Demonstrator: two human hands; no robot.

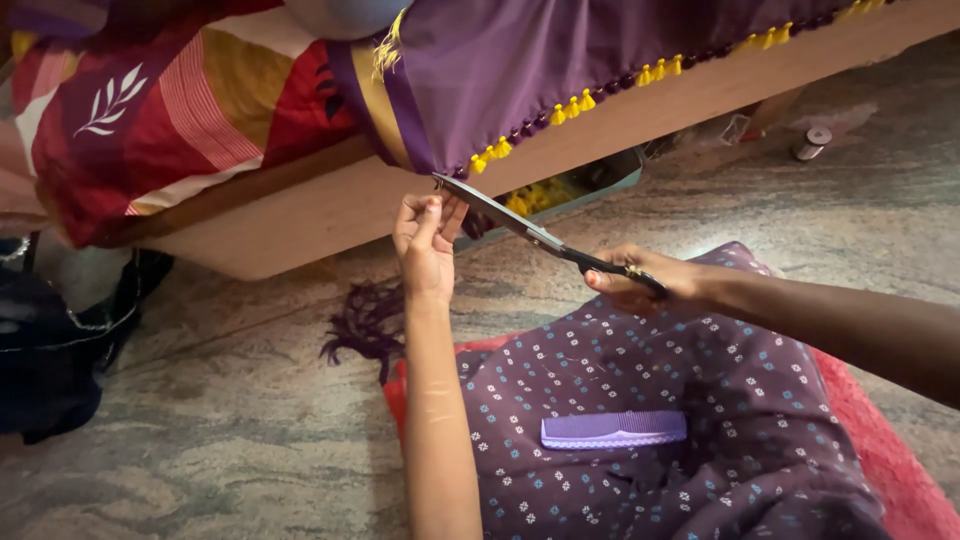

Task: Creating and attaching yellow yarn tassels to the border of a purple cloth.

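Observation:
My right hand [640, 282] grips black-handled scissors [520, 225], the blades pointing up-left to the lower edge of a purple cloth [520, 60] with yellow and purple tassels [575, 105]. That cloth hangs over a wooden bed frame [330, 210]. My left hand [425, 245] is raised by the blade tips, its fingers pinched on thread ends at the cloth's corner. A lilac comb [612, 429] lies on my lap, on purple dotted fabric [700, 400].
A pile of cut purple threads [365, 320] lies on the stone floor [200, 420]. A red mat [890, 450] is under me. A dark bag [60, 350] sits at left. A patterned red bedsheet [150, 110] drapes the bed. A tray [580, 185] shows under the bed.

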